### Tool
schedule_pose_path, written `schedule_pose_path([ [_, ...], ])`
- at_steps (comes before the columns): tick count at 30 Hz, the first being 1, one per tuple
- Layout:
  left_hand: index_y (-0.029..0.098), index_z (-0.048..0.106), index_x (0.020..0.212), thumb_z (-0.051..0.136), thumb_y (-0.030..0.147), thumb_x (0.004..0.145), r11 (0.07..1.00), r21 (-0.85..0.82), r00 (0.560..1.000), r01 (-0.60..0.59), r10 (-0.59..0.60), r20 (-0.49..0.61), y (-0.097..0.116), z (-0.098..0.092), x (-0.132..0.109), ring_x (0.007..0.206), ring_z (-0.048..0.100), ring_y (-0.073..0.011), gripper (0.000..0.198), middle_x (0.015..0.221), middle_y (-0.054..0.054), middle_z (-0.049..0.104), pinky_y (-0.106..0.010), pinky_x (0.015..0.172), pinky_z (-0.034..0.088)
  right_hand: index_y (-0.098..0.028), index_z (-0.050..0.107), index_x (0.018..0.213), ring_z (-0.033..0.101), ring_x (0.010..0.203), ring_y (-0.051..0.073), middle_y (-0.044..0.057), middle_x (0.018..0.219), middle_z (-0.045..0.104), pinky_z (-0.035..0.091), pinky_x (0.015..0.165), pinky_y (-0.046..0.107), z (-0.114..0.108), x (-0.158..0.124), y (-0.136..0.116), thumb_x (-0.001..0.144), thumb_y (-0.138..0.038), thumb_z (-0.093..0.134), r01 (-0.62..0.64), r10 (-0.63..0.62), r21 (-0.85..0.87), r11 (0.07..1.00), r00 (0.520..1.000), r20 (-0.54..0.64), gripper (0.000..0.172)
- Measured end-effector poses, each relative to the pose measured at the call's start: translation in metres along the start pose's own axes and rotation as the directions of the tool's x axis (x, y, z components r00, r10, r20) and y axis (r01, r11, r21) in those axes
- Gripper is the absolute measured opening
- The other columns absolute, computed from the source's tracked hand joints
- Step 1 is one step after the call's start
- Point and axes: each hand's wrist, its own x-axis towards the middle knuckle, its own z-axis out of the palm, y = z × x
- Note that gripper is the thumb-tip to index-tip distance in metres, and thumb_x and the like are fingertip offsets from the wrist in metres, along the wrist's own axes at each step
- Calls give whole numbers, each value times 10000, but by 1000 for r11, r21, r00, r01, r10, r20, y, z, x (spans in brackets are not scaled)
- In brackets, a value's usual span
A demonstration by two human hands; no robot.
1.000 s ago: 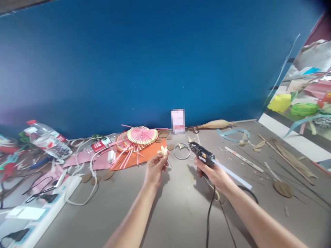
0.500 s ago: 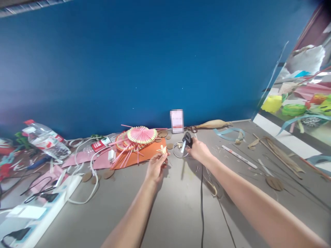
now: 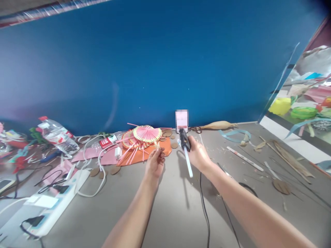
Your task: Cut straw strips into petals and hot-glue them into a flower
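Observation:
My right hand [image 3: 198,155] is wrapped round a black hot glue gun [image 3: 184,140]. A long white glue stick [image 3: 189,167] sticks out of the gun's rear towards me, and the nozzle end lies farther off, near the wall. To its left, my left hand [image 3: 154,165] pinches a small pale petal-like piece [image 3: 157,144], which looks like dried husk and is partly blurred. Just behind those fingertips lie a pink and cream pleated paper fan [image 3: 147,133] and an orange sheet [image 3: 165,151]. The two hands are apart, above the grey table [image 3: 176,213].
A white power strip [image 3: 60,208] with plugs and cables is at the left, near a plastic bottle [image 3: 60,139]. A white pen [image 3: 244,158], a blue ribbon [image 3: 234,137], dried husks [image 3: 292,158] and a brown disc [image 3: 281,186] lie at the right. Behind rises a blue wall [image 3: 165,62].
The glue gun has swung round in my right hand, so its glue stick now extends farther towards me. My left hand has shifted slightly towards the paper fan. The view has turned a little left.

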Motion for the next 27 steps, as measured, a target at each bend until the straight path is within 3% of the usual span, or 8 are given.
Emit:
schedule_pose_path([
  [2, 148, 579, 670, 736, 268, 545, 1000, 5, 1000, -19, 19, -4, 3, -1, 1, 464, 480, -15, 234, 671, 23, 613, -116, 376, 309, -218, 479, 881, 543, 623, 162, 14, 722, 594, 318, 522, 222, -1, -14, -3, 719, -231, 467, 172, -173, 36, 984, 984, 34, 162],
  [4, 137, 580, 648, 735, 257, 547, 999, 36, 1000, -24, 24, 3, 5, 0, 0, 453, 471, -13, 221, 669, 8, 619, -118, 374, 304, -209, 489, 812, 518, 597, 148, 4, 686, 571, 317, 520, 219, -1, -27, -3, 697, -235, 499, 211, -217, 91, 973, 974, 68, 119],
  [7, 128, 577, 619, 734, 271, 547, 988, 150, 998, -30, 20, 67, 4, 5, -7, 442, 464, -16, 225, 656, -13, 627, -127, 387, 312, -194, 486, 753, 485, 563, 128, -8, 652, 536, 340, 509, 214, -4, -38, 3, 682, -300, 545, 92, -117, 290, 953, 990, 73, 141],
  [11, 127, 571, 594, 728, 320, 548, 953, 304, 984, 14, -67, 163, 1, 13, -18, 445, 490, -40, 253, 638, -21, 627, -146, 391, 320, -174, 512, 757, 460, 491, 108, -15, 591, 504, 375, 490, 223, -16, -44, 13, 739, -427, 498, -69, -55, 585, 808, 980, 191, 255],
  [20, 124, 595, 575, 704, 317, 585, 891, 454, 974, -21, -84, 210, -3, 19, -26, 451, 467, -46, 222, 624, -30, 622, -171, 433, 341, -148, 562, 732, 460, 499, 108, -1, 593, 512, 371, 475, 223, -14, -55, 25, 748, -467, 504, -42, -124, 631, 775, 968, 217, 324],
  [27, 134, 624, 596, 674, 297, 631, 865, 499, 961, -46, -98, 258, -3, 19, -28, 454, 447, -57, 173, 497, 16, 522, -178, 460, 342, -139, 540, 761, 427, 514, 97, -3, 603, 483, 360, 478, 211, -13, -58, 24, 742, -475, 522, -62, -157, 657, 752, 950, 269, 337],
])
